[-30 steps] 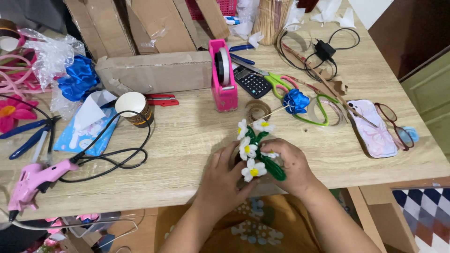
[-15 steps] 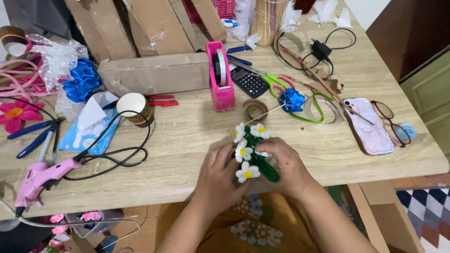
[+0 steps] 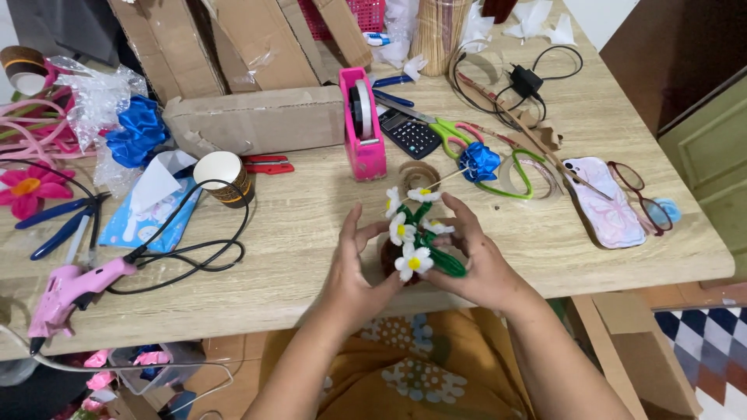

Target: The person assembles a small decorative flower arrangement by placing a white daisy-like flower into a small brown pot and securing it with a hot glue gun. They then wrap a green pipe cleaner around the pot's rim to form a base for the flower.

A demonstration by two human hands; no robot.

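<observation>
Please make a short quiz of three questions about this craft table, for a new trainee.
1. True or false: the left hand and the right hand both touch the small bunch of white flowers.
2. Which item stands just behind the flowers on the wooden table? A) pink tape dispenser B) pink glue gun C) paper cup
3. Fill in: the eyeglasses lie beside a ____ in a pale patterned case.

Key
1. True
2. A
3. Phone
</observation>
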